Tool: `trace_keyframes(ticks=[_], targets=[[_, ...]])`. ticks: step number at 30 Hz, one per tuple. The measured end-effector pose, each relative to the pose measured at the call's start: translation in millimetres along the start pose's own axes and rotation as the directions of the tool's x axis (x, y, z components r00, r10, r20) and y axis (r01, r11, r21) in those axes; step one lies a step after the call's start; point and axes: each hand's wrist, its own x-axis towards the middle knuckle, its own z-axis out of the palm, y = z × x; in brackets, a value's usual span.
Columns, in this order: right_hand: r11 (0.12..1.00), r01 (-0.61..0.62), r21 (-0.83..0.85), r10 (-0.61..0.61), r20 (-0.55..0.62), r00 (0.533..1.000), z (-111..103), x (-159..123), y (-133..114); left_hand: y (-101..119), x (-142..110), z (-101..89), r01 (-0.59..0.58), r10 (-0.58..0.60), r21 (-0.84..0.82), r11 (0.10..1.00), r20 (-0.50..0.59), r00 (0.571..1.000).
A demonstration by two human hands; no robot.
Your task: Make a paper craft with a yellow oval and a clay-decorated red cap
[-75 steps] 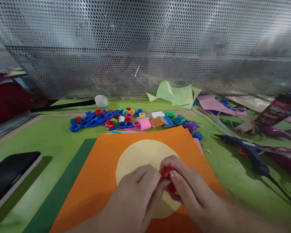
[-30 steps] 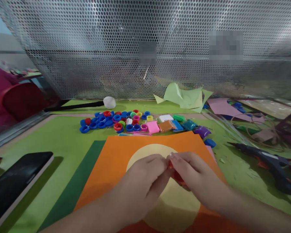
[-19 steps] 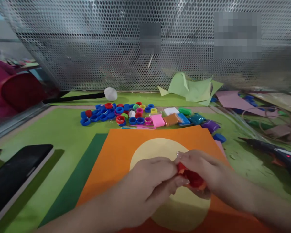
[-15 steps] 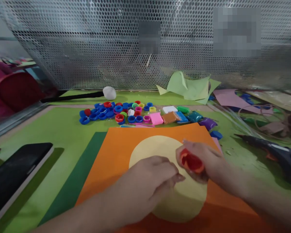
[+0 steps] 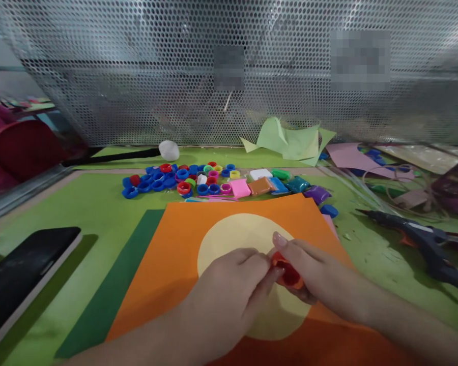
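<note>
My right hand (image 5: pixel 309 264) is wrapped around a small hollow red cap (image 5: pixel 290 275) with an orange rim, its opening turned toward me. At the cap's left edge, my left hand (image 5: pixel 238 282) is closed with thumb and fingers pinching the rim; the thumb tip lies at the opening. Both hands are just above a pale yellow paper circle (image 5: pixel 229 236), which lies on an orange sheet (image 5: pixel 160 254). Whether anything else is between the left fingers is hidden.
Several coloured bottle caps (image 5: pixel 170 180) and small clay packets (image 5: pixel 261 186) lie behind the sheet. A glue gun (image 5: pixel 416 229) with a cord rests at right, a phone (image 5: pixel 26 274) at left. Green paper (image 5: pixel 118 284) sticks out beneath the orange sheet. A perforated metal panel (image 5: pixel 156 76) stands behind.
My right hand has brought the red cap left and slightly down to my left hand. The left fingers, apart from the cap before, now touch its rim. The view has shifted slightly.
</note>
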Motion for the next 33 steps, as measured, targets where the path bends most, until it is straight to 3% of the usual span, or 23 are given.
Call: trace_keyframes(ticks=[4,8,11,13,18,20,23,26,29,33], targets=[[0.987,0.06,-0.151,-0.062,-0.01,0.998,-3.2,-1.6,-1.8,-1.0,-0.5,-0.9,-0.04,0.042,-0.04,0.998,0.043,0.998],[0.965,0.123,-0.233,-0.094,0.128,0.987,-7.2,-1.4,-4.8,-2.2,0.2,-3.0,-0.04,0.06,-0.164,0.986,0.116,0.991],[0.943,0.142,-0.301,-0.084,0.196,0.977,-9.9,0.4,-4.9,-5.4,3.6,-5.4,-0.114,0.168,-0.278,0.954,0.18,0.969],[0.916,0.167,-0.365,-0.104,0.185,0.977,-11.0,1.3,-4.2,-8.3,6.2,-5.5,-0.138,0.207,-0.31,0.941,0.201,0.957],[0.825,0.24,-0.512,-0.265,0.025,0.964,-8.6,2.2,-1.8,-10.9,10.0,-1.8,-0.04,0.113,-0.357,0.933,0.186,0.976],[0.79,0.258,-0.556,-0.325,-0.024,0.945,-6.6,2.4,-1.1,-9.7,10.5,-1.2,-0.035,0.094,-0.347,0.937,0.153,0.984],[0.763,0.333,-0.554,-0.403,-0.004,0.915,-6.5,2.1,-0.4,-7.9,10.1,-2.8,-0.006,0.033,-0.247,0.969,0.105,0.994],[0.731,0.464,-0.499,-0.489,0.09,0.868,-11.5,-0.1,0.4,-7.2,7.5,-5.9,0.094,-0.084,-0.124,0.988,0.087,0.993],[0.681,0.574,-0.455,-0.523,0.247,0.816,-18.1,-3.3,2.0,-6.4,3.4,-8.9,0.132,-0.128,-0.071,0.989,0.066,0.99],[0.579,0.676,-0.455,-0.609,0.31,0.73,-20.9,-3.3,4.1,-3.6,-1.6,-15.1,0.164,-0.162,-0.138,0.977,0.028,0.986]])
